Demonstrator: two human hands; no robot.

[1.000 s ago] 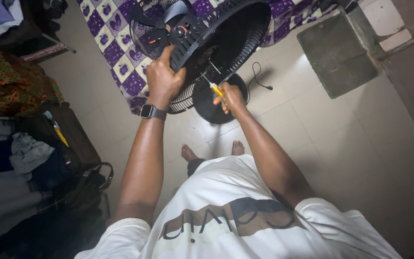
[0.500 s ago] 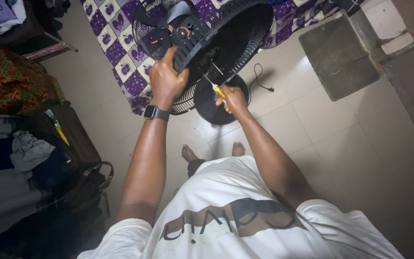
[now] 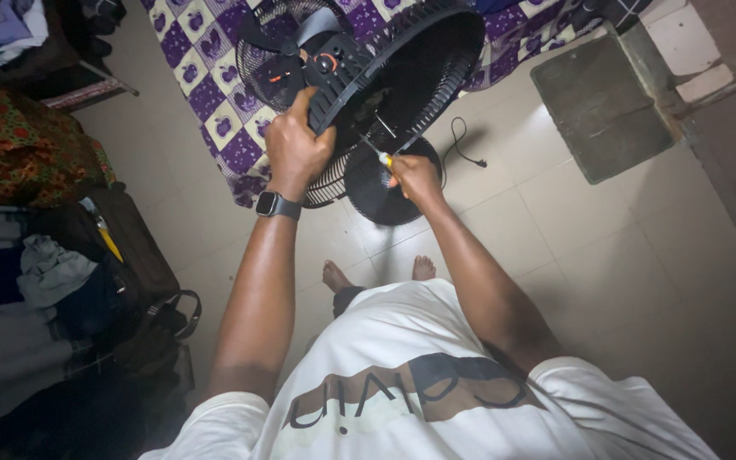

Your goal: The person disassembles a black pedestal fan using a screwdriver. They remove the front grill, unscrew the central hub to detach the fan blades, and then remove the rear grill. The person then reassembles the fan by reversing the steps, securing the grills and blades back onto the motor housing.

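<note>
Above tiled floor (image 3: 606,255), left hand (image 3: 298,149) grips one fan guard (image 3: 402,64); right hand (image 3: 415,175) clutches one screwdriver (image 3: 378,153).

The fan (image 3: 385,77) stands on the floor (image 3: 606,281) in front of the person's feet (image 3: 376,274), its base (image 3: 382,192) just beyond them. The left hand (image 3: 296,149) sits on the fan's left rim; the right hand (image 3: 415,177) is below its middle, holding a screwdriver (image 3: 378,153). A cloth (image 3: 206,85) lies behind the fan, a cord (image 3: 462,145) right of the base, a mat (image 3: 602,106) farther right, bags (image 3: 87,281) at far left.
</note>
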